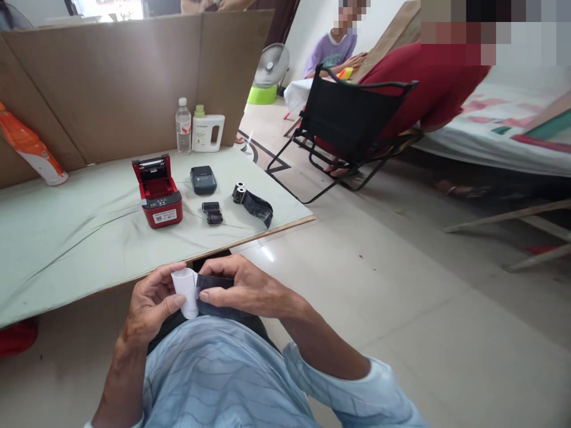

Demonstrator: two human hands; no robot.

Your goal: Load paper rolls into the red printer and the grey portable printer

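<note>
My left hand (149, 303) is closed around a white tube (184, 291), thumb on its near side, its open end facing up. Pinched between the thumb and fingers of my right hand (254, 288) is a flat black strip (214, 304), whose left edge meets a small white piece beside the tube. Both hands are over my lap, just off the table edge. Ahead on the table stands a red label printer (163, 208) with its lid raised. Nearby are a small dark device (203, 180), short black rolls (212, 213) and white-cored rolls with a black ribbon (257, 208) trailing out.
A cardboard panel (134, 83) stands along the table's (89, 238) back, with a water bottle (183, 128), a white jug (209, 132) and an orange bottle (33, 145) before it. To the right are a person in a black folding chair (352, 113), another person and a fan (271, 65).
</note>
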